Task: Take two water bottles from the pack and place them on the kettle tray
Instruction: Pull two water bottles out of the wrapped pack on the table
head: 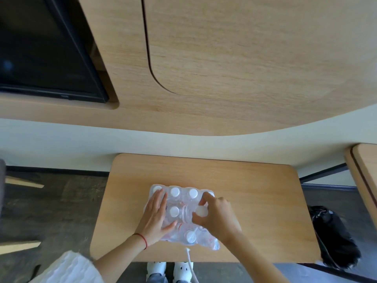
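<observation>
The light wooden rectangular surface [255, 201] with rounded corners carries only one thing: a clear shrink-wrapped plastic pack of water bottles with white caps [181, 217], lying near its middle, toward the person's edge. No kettle tray shows anywhere in view, so the place where the bottles must end up is out of sight. A black bag [334, 237] lies on the floor to the right of the surface.

The task looks to be at its very start. No bottle stands free on the surface, and none has reached a tray. The first bottle is only part way out of the wrap, and the second is untouched, so both the carrying and the setting down remain.

The pack's long axis runs from the person's near right to the far left corner, slightly askew to the surface's edges. Most bottles in it stand upright, their white caps facing the camera.

The left hand [157, 215] lies flat on the left half of the pack, its fingers [161, 199] spread apart and pressing down, gripping nothing; it seems to steady the pack.

The right hand [216, 215] is at the pack's right side, its fingers [204, 198] curled and clamped around the neck of one clear plastic bottle [187, 214]. That bottle is tilted off upright, and its white cap [201, 211] leans to the right, toward the right hand, while its body stays within the torn wrap. Its long axis runs roughly left to right across the pack.
</observation>
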The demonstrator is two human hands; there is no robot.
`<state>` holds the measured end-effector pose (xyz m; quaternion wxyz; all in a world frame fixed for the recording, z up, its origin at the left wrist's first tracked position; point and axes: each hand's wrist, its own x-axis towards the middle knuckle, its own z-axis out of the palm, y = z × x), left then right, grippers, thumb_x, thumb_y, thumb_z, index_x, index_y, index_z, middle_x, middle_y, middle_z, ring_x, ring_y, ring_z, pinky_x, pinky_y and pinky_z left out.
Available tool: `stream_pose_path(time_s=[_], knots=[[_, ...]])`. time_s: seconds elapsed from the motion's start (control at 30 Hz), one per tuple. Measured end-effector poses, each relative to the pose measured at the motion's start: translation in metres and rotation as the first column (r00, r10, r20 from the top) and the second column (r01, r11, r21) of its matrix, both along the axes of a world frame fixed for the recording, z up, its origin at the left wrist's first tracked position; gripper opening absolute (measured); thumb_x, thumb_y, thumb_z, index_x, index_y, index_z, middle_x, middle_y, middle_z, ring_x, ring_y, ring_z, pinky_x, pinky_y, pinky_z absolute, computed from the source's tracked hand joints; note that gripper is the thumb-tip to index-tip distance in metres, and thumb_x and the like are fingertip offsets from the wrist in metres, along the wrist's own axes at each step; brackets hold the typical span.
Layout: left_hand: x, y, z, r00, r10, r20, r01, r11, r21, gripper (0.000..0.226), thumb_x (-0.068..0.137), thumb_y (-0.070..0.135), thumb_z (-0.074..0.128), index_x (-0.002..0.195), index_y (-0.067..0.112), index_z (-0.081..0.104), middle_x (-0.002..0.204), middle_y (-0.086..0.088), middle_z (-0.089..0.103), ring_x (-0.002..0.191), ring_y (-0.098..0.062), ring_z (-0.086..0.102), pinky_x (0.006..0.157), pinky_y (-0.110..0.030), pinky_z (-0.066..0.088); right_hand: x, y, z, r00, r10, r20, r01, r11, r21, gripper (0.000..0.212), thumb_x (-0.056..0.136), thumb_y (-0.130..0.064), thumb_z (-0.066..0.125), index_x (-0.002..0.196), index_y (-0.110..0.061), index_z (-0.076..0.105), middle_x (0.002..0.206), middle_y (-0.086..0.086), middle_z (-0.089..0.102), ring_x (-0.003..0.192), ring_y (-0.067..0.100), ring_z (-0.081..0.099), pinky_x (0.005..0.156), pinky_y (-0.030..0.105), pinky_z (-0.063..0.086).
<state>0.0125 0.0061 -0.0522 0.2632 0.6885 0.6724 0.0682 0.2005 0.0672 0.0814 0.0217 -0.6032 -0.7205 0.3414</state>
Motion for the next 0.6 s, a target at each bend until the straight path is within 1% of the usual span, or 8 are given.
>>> stream_pose_path(time_s=[0.07, 0.17, 0.27, 0.37, 0.43, 0.5, 0.57, 0.6], knots=[[0.002, 0.001, 0.022, 0.982, 0.021, 0.19, -0.018, 1.0, -0.019, 0.095, 0.079, 0.065, 0.044, 0.15, 0.015, 0.003, 0.16, -0.005, 0.002, 0.148, -0.021, 0.002, 0.12, -0.037, 0.017, 0.0, 0.001, 0.028, 0.998, -0.005, -0.059, 0.006, 0.999, 0.032, 0.024, 0.064, -0.032, 0.068, 0.081, -0.019, 0.056, 0.053, -0.005, 0.045, 0.046, 0.011, 0.036, 0.045, 0.024, 0.03], [0.013, 0.002, 0.061, 0.867, 0.011, 0.497, 0.006, 0.999, -0.032, 0.101, 0.069, 0.058, 0.067, 0.143, 0.042, 0.0, 0.156, 0.017, 0.006, 0.144, 0.001, 0.006, 0.115, -0.024, 0.025, -0.006, 0.002, 0.069, 0.992, 0.079, -0.096, -0.073, 0.995, 0.067, 0.024, 0.062, -0.034, 0.07, 0.075, -0.023, 0.053, 0.05, -0.001, 0.049, 0.045, 0.012, 0.035, 0.045, 0.025, 0.032], [0.027, 0.001, 0.085, 0.701, 0.053, 0.712, -0.028, 0.998, -0.047, 0.093, 0.059, 0.049, 0.082, 0.133, 0.055, 0.025, 0.138, 0.032, 0.04, 0.132, 0.005, 0.036, 0.105, -0.013, 0.036, -0.019, 0.001, 0.1, 0.978, 0.181, -0.106, -0.168, 0.978, 0.123, 0.024, 0.064, -0.036, 0.069, 0.075, -0.025, 0.051, 0.049, -0.002, 0.047, 0.047, 0.011, 0.034, 0.047, 0.024, 0.035], [0.033, 0.002, 0.092, 0.586, 0.184, 0.789, -0.272, 0.962, -0.022, 0.069, 0.055, 0.044, 0.086, 0.113, 0.049, 0.05, 0.111, 0.021, 0.065, 0.108, -0.005, 0.061, 0.089, -0.012, 0.05, -0.03, -0.002, 0.109, 0.96, 0.199, -0.196, -0.164, 0.97, 0.181, 0.021, 0.065, -0.034, 0.069, 0.073, -0.022, 0.054, 0.044, -0.005, 0.044, 0.045, 0.009, 0.031, 0.047, 0.018, 0.027], [0.028, 0.0, 0.092, 0.567, 0.232, 0.79, -0.349, 0.937, -0.024, 0.061, 0.053, 0.038, 0.088, 0.106, 0.037, 0.057, 0.1, 0.014, 0.07, 0.097, -0.01, 0.067, 0.083, -0.019, 0.055, -0.035, -0.001, 0.103, 0.941, 0.178, -0.287, -0.127, 0.974, 0.186, 0.021, 0.066, -0.038, 0.068, 0.074, -0.021, 0.059, 0.042, -0.007, 0.046, 0.042, 0.009, 0.037, 0.047, 0.013, 0.029], [0.018, -0.004, 0.091, 0.585, 0.263, 0.768, -0.379, 0.925, -0.028, 0.054, 0.055, 0.032, 0.088, 0.1, 0.032, 0.06, 0.093, 0.013, 0.073, 0.086, -0.007, 0.07, 0.073, -0.015, 0.056, -0.035, 0.006, 0.083, 0.89, 0.117, -0.441, -0.074, 0.991, 0.115, 0.02, 0.076, -0.038, 0.065, 0.08, -0.018, 0.063, 0.043, -0.008, 0.052, 0.038, 0.007, 0.047, 0.047, 0.01, 0.035], [0.004, -0.01, 0.087, 0.578, 0.305, 0.757, -0.43, 0.902, -0.036, 0.051, 0.053, 0.03, 0.087, 0.098, 0.029, 0.062, 0.094, 0.016, 0.074, 0.082, -0.005, 0.071, 0.069, -0.011, 0.054, -0.031, 0.014, 0.044, 0.855, -0.036, -0.517, 0.012, 0.999, -0.051, 0.019, 0.089, -0.03, 0.055, 0.088, -0.013, 0.063, 0.055, 0.001, 0.062, 0.045, 0.009, 0.056, 0.054, 0.025, 0.049], [-0.004, -0.012, 0.086, 0.562, 0.33, 0.758, -0.455, 0.889, -0.05, 0.052, 0.053, 0.026, 0.088, 0.097, 0.027, 0.063, 0.095, 0.016, 0.074, 0.084, -0.004, 0.071, 0.071, -0.01, 0.054, -0.028, 0.017, 0.019, 0.877, -0.113, -0.467, 0.059, 0.99, -0.129, 0.018, 0.091, -0.024, 0.052, 0.091, -0.01, 0.063, 0.062, 0.006, 0.064, 0.053, 0.016, 0.06, 0.062, 0.036, 0.054]])
